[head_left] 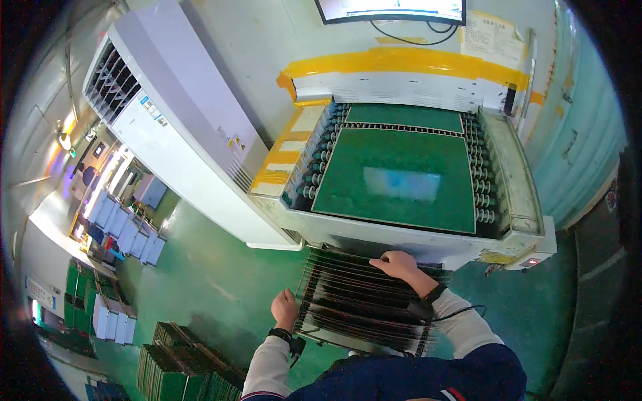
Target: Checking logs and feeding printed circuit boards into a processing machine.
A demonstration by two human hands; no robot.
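A slotted rack (334, 337) stands low in front of me, filled with several thin dark panels (361, 287) on edge in rows. My left hand (284, 309) is closed at the rack's left side; whatever its fingers hold is hidden. Over the far part of the rack, my right hand (399, 264) has its fingers bent together above the panel edges, and I cannot make out what is in them. Beyond the rack, a large green panel (401, 170) lies flat on the rollers of a conveyor machine (521, 180). Another green panel (408, 117) lies behind it.
A tall white air conditioner (180, 160) stands left of the machine. At the lower left, stacks of green panels (167, 374) sit on the green floor (200, 281). A monitor (394, 10) hangs above the machine, and a pale blue-green curtain (582, 134) is at right.
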